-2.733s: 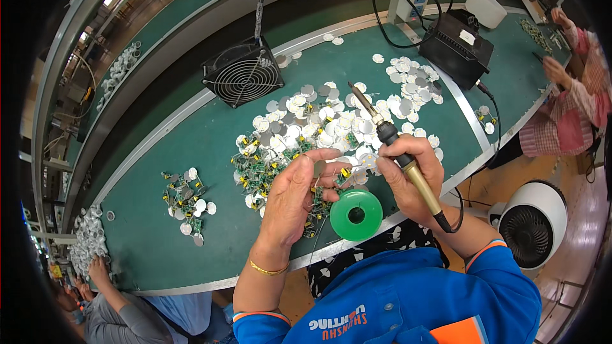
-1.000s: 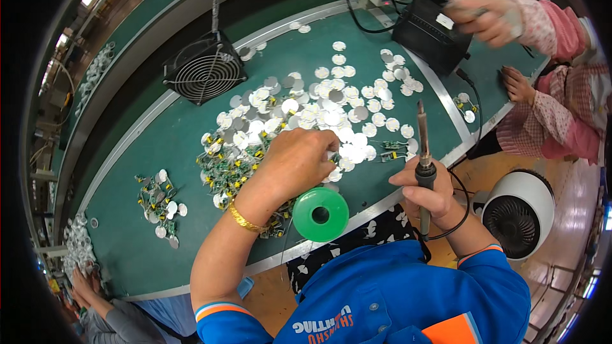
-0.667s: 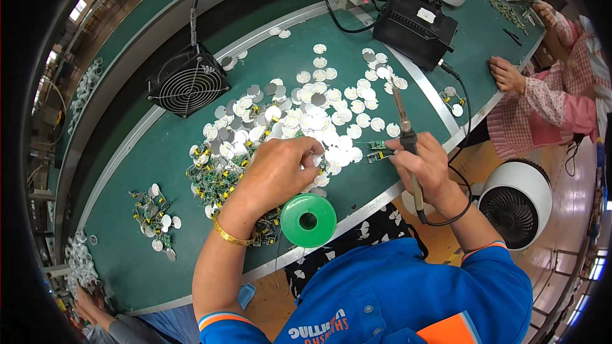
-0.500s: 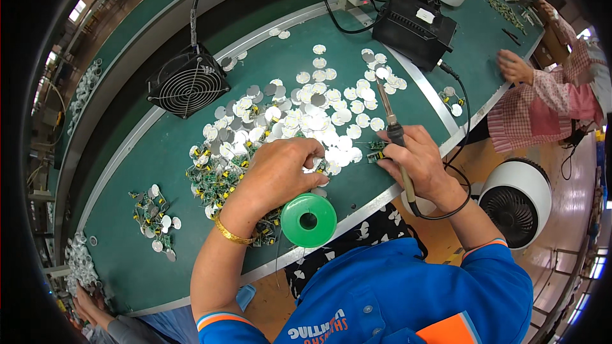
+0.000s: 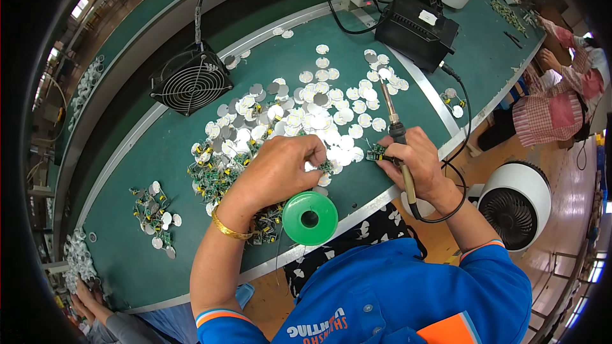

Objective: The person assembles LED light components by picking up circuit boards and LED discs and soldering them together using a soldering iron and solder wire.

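Observation:
My right hand (image 5: 417,165) is closed round a soldering iron (image 5: 396,129), its metal tip pointing away from me over some white discs. A small green circuit board (image 5: 376,151) sits at the same hand's fingertips. My left hand (image 5: 287,165) is curled, thumb and forefinger pinching near another small circuit board (image 5: 326,167); its far side merges with the discs. Many round white discs (image 5: 331,134) lie scattered in front of both hands, some with grey faces up. Below the left hand stands a green solder spool (image 5: 309,218). A heap of wired circuit boards (image 5: 213,175) lies left of that hand.
A black fan (image 5: 191,81) stands at the back left, a black soldering station (image 5: 417,30) at the back right. A smaller board pile (image 5: 155,216) lies left. A white fan (image 5: 516,204) is beside the bench. Co-workers sit at the right and lower left.
Both my hands stay in nearly the same places. The circuit board at my right fingertips has shifted slightly. The co-worker at right has drawn a hand back from the bench.

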Action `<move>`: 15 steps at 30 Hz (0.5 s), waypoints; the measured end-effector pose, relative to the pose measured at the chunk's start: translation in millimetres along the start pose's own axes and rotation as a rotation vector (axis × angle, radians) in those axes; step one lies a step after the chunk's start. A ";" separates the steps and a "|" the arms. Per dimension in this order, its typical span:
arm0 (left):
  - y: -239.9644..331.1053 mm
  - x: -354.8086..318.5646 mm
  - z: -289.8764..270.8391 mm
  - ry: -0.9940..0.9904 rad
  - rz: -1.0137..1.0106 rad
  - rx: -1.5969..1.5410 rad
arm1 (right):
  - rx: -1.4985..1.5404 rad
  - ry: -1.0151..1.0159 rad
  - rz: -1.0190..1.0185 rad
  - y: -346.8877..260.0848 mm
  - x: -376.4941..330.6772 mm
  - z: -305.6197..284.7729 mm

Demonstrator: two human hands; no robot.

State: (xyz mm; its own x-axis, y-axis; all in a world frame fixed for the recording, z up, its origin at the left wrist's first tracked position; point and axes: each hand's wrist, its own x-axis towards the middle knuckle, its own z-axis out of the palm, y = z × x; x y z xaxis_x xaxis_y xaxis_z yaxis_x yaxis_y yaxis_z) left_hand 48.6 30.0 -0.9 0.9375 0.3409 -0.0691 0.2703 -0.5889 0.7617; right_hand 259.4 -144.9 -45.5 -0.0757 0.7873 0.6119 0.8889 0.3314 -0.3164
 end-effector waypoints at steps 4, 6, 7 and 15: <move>1.0 -11.8 -11.7 -0.014 -0.200 -0.191 | 0.082 0.082 0.065 -4.4 2.1 1.0; 0.4 -21.5 -16.0 0.197 -0.194 -0.476 | 0.090 0.096 0.066 -8.4 5.4 1.1; -2.8 -32.4 -20.2 0.284 -0.171 -0.496 | 0.106 0.111 0.064 -11.8 9.6 1.9; -22.6 -132.4 -51.1 0.776 -0.192 -0.856 | 0.178 0.131 0.006 -12.5 20.7 11.0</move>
State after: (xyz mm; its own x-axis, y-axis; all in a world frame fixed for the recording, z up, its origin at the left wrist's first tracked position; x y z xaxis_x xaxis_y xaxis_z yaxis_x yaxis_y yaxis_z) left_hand -92.8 35.7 24.0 0.4323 0.9006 -0.0442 -0.1198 0.1060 0.9871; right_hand 241.7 -127.0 -36.8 -0.0010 0.7187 0.6953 0.7946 0.4227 -0.4358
